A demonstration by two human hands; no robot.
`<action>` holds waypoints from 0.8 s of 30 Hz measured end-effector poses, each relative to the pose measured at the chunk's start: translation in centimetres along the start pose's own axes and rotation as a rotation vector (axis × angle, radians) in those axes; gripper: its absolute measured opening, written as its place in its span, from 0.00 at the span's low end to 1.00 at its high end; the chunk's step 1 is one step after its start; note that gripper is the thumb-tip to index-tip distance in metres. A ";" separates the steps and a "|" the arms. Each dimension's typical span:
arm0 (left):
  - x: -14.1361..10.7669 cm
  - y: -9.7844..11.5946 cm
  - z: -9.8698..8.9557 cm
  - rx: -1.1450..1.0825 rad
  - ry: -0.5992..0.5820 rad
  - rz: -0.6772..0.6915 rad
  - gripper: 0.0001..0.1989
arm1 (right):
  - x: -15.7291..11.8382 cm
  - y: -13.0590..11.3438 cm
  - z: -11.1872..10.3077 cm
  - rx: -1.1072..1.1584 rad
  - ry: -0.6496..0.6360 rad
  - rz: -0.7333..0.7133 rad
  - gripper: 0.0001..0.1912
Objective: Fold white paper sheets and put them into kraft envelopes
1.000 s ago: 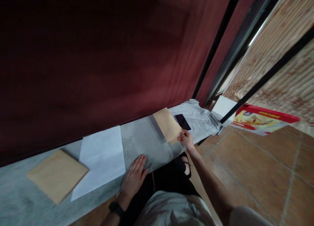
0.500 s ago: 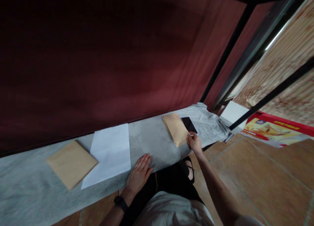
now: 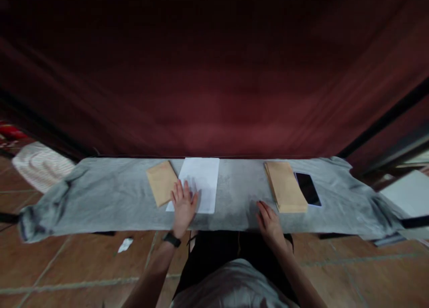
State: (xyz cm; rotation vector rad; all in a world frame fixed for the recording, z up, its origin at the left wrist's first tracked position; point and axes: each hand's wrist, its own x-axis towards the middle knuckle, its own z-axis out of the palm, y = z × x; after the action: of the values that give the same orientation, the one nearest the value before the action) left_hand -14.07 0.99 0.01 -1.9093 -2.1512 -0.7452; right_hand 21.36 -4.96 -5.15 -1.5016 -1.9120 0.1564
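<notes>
White paper [image 3: 207, 178] lies flat on the grey cloth [image 3: 110, 201], left of the middle of the long, narrow surface. Its left edge runs under a single brown packet [image 3: 161, 185], set askew. The left hand [image 3: 183, 206], a dark band [image 3: 172, 239] at its wrist, is over the sheet's lower left part with fingers spread (whether the palm presses down, I cannot tell) and hides some of it. Well to the right lies a brown stack [image 3: 287, 185], and just beside that a dark-screened phone [image 3: 308, 189]. The right hand [image 3: 271, 225] is near the stack's lower left corner, fingers close together; whether they touch the cloth is unclear. A dark red panel [image 3: 214, 98] rises along the far edge and closes off that side. On the tiled floor [image 3: 97, 263] lies a small white scrap [image 3: 125, 244].

Half a second ago the right fingertips were at the right edge of the stack, by the phone, and the left hand rested right of the sheet. Now the right hand is at the stack's other side, and the view has turned to show the cloth's left end.
</notes>
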 end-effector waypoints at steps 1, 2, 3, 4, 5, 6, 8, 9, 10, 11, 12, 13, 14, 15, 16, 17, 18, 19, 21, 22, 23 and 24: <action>0.6 -1.6 -0.4 0.057 0.004 -0.113 0.36 | -0.2 -0.7 0.9 -0.048 -0.011 -0.055 0.22; 1.0 -3.3 -0.8 0.111 0.000 -0.209 0.37 | -0.4 -1.3 1.6 -0.099 -0.015 -0.090 0.23; 1.3 -4.8 -1.1 0.146 -0.035 -0.270 0.37 | -0.6 -1.7 2.1 -0.148 -0.015 -0.108 0.23; 1.3 -6.2 -1.4 0.163 -0.099 -0.310 0.36 | -0.7 -1.9 2.4 -0.189 -0.013 -0.114 0.23; 1.2 -7.3 -1.6 0.168 -0.166 -0.343 0.34 | -0.8 -2.0 2.5 -0.219 -0.009 -0.114 0.23; 1.0 -8.3 -1.8 0.168 -0.215 -0.360 0.33 | -0.8 -2.0 2.6 -0.239 -0.006 -0.113 0.23; 0.5 -9.5 -2.0 0.158 -0.247 -0.367 0.28 | -0.8 -1.9 2.6 -0.253 0.001 -0.115 0.23; 0.3 -9.8 -2.1 0.157 -0.227 -0.366 0.26 | -0.8 -1.9 2.5 -0.256 0.005 -0.115 0.23; 0.2 -9.9 -2.2 0.163 -0.195 -0.374 0.25 | -0.8 -1.8 2.5 -0.257 0.008 -0.115 0.23; 0.3 -10.0 -2.2 0.175 -0.163 -0.394 0.26 | -0.8 -1.8 2.5 -0.259 0.010 -0.115 0.23; 0.5 -9.9 -2.3 0.188 -0.134 -0.422 0.27 | -0.8 -1.8 2.5 -0.262 0.010 -0.116 0.23; 0.8 -9.8 -2.4 0.197 -0.112 -0.453 0.30 | -0.8 -1.8 2.5 -0.266 0.010 -0.117 0.23; 1.2 -9.8 -2.5 0.191 -0.097 -0.484 0.32 | -0.8 -1.8 2.6 -0.271 0.010 -0.118 0.23; 1.6 -9.8 -2.6 0.157 -0.088 -0.517 0.33 | -0.9 -1.8 2.6 -0.275 0.009 -0.120 0.23; 2.1 -9.9 -2.8 0.082 -0.077 -0.560 0.33 | -0.9 -1.8 2.6 -0.279 0.009 -0.122 0.23; 2.5 -10.1 -3.0 -0.019 -0.063 -0.612 0.32 | -0.9 -1.8 2.7 -0.282 0.010 -0.124 0.23; 2.9 -10.4 -3.2 -0.125 -0.046 -0.671 0.30 | -0.9 -1.8 2.7 -0.284 0.011 -0.124 0.23; 3.2 -10.7 -3.4 -0.221 -0.028 -0.727 0.28 | -0.9 -1.8 2.7 -0.285 0.012 -0.124 0.23; 3.5 -11.5 -4.0 -0.351 0.000 -0.808 0.22 | -0.9 -1.8 2.7 -0.288 0.012 -0.122 0.22; 3.4 -11.8 -4.3 -0.385 0.009 -0.831 0.19 | -0.9 -1.8 2.7 -0.288 0.010 -0.122 0.22; 3.4 -12.1 -4.7 -0.412 0.020 -0.848 0.17 | -0.9 -1.8 2.7 -0.287 0.007 -0.122 0.22; 3.2 -12.3 -5.0 -0.451 0.041 -0.869 0.16 | -0.9 -1.8 2.7 -0.285 0.005 -0.121 0.22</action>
State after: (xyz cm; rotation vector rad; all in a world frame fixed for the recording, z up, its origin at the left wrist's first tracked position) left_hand -27.45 0.80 2.69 -0.9688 -2.9600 -1.4832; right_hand 18.45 -5.49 -6.66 -1.5574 -2.0817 -0.1815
